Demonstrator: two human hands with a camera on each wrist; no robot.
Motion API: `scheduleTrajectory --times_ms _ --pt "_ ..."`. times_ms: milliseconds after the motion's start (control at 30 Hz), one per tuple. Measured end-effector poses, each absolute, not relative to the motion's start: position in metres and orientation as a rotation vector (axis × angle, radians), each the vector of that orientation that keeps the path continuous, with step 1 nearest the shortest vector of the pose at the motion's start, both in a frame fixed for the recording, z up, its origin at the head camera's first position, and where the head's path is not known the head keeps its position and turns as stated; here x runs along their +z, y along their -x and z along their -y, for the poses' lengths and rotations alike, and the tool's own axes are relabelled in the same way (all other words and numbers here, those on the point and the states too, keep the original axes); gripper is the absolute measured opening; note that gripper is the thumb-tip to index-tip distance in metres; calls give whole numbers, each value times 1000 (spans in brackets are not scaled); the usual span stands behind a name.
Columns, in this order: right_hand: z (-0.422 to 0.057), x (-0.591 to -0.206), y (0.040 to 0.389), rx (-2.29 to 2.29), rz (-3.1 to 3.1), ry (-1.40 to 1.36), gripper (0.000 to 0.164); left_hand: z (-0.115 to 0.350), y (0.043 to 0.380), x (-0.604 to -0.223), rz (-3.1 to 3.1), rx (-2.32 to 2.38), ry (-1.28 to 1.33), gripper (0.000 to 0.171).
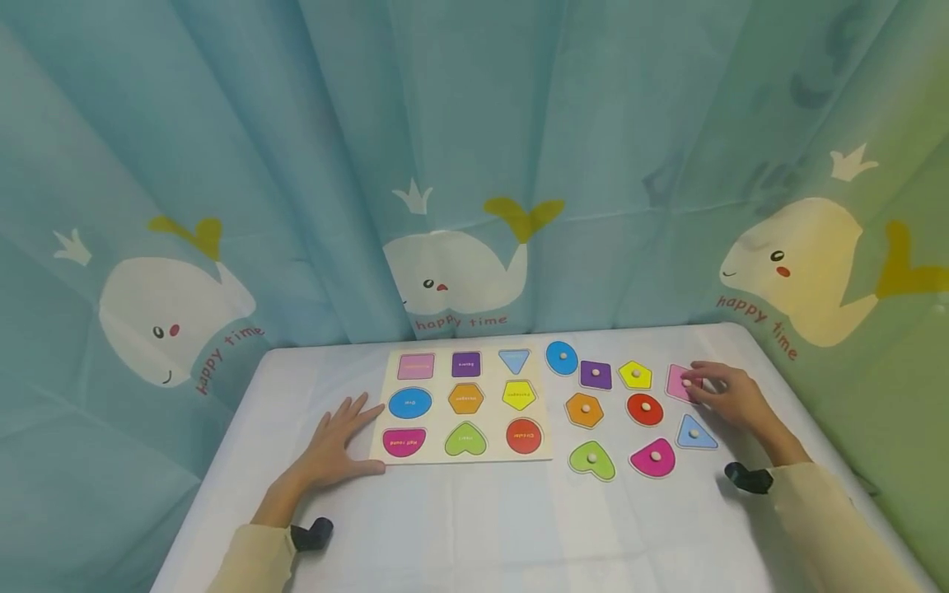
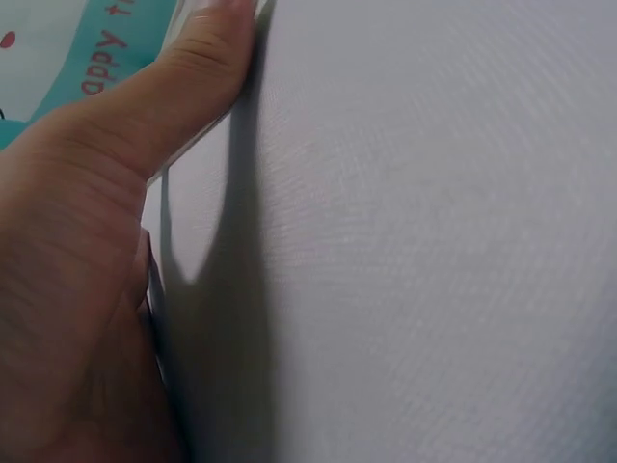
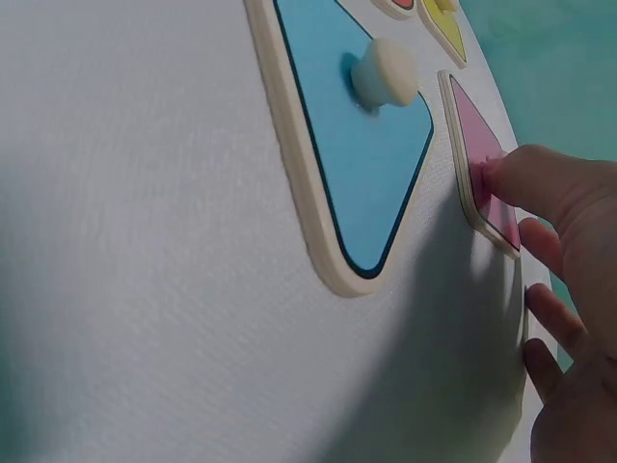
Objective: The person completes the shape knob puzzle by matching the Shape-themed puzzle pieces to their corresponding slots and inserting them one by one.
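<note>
My left hand [image 1: 337,445] rests with fingers spread at the left edge of a cream shape puzzle board [image 1: 437,412]; index fingertip and thumb touch its edge. In the left wrist view the thumb [image 2: 207,58] lies along the board's side. With thumb and forefinger my right hand [image 1: 730,399] pinches the knob of a pink rectangle piece [image 1: 676,384], which lies on the table. The right wrist view shows the thumb against this pink piece [image 3: 482,145], the other fingers loosely bent. Closest to that hand is a blue triangle piece [image 1: 697,432] with a white knob.
Between board and right hand lie more knobbed pieces: blue oval [image 1: 560,359], purple square [image 1: 604,377], yellow pentagon [image 1: 645,381], orange hexagon [image 1: 574,408], red circle [image 1: 638,414], green heart [image 1: 602,468] and magenta half round [image 1: 660,468]. A whale-print curtain [image 1: 474,123] hangs behind the white table [image 1: 504,527].
</note>
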State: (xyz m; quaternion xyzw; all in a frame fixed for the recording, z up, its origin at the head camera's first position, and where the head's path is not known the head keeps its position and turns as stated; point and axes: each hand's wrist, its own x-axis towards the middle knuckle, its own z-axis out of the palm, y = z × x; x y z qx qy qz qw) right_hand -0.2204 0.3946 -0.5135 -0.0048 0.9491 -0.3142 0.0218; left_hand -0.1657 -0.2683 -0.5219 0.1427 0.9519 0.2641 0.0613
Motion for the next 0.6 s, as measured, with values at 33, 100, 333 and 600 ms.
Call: scheduleTrajectory --times_ms 33,100,333,600 --pt "-394 -513 221 -973 -2940 17 43 269 166 -521 -2874 808 -428 101" --pt "-394 -511 221 -976 -2937 24 42 270 166 -521 -2869 822 -422 101" --pt "-399 -513 225 -994 -2928 84 39 272 168 -528 -2888 834 -422 100" --pt "-408 -516 230 -1019 -2874 151 29 271 166 -530 -2893 852 -414 100"
